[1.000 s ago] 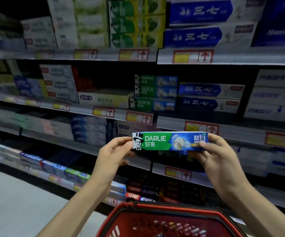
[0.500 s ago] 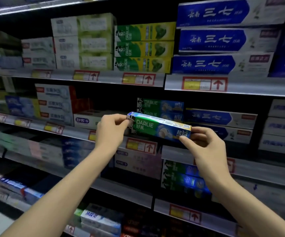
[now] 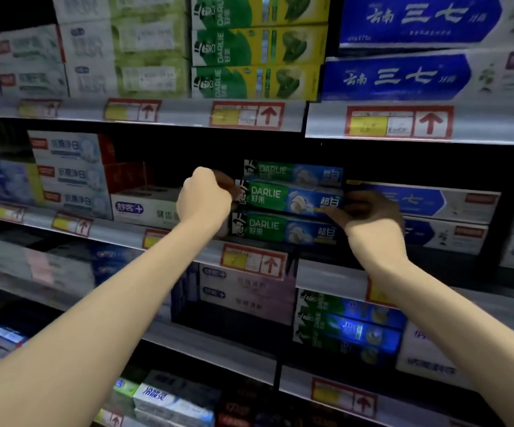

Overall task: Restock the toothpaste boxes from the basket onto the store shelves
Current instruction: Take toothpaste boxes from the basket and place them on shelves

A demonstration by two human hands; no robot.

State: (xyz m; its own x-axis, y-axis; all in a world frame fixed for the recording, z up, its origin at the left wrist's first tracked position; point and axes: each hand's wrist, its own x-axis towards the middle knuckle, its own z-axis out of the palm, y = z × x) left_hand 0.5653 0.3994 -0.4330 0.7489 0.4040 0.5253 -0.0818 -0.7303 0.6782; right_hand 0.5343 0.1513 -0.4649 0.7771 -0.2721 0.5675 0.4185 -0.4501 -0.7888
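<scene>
At the middle shelf (image 3: 117,234), Darlie box (image 3: 280,198) lying level — I'm pinching its left end with my left hand (image 3: 204,198), my right hand (image 3: 369,214) gripping its right end.

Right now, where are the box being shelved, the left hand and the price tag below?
Darlie box (image 3: 286,199): head view, middle of front.
left hand (image 3: 204,197): head view, back of hand.
price tag (image 3: 252,261): head view, middle panel.

Both arms stretch forward, the left hand (image 3: 204,197) and right hand (image 3: 369,212) level and apart, fingers curled in pinches.
</scene>
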